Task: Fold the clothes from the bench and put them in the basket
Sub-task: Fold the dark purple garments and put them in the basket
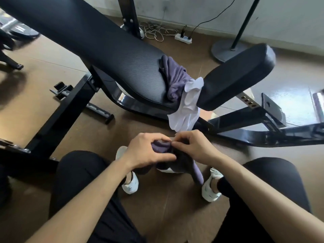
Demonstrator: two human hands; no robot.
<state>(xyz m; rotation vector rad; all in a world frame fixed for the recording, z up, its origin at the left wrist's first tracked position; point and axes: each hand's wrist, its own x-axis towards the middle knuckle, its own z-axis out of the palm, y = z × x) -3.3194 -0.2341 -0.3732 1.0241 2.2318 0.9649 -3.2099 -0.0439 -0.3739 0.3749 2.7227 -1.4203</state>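
— While slanting over the floor (52,67), fills the upper view: bench (108,50), black, padded. On it?
— Purple pile (175,78), crumpled at the gap in its padding; touching it, white cloth (185,109), hanging down from that gap.
— And lower?
— Held cloth (197,172), purple and dark, off the bench, up in the air above white shoes (130,185).
— Gripped how?
— Left hand (147,151) curled round its upper end; right hand (194,146) pinching that same end, both hands close together.

home gym, padded weight bench (108,50)
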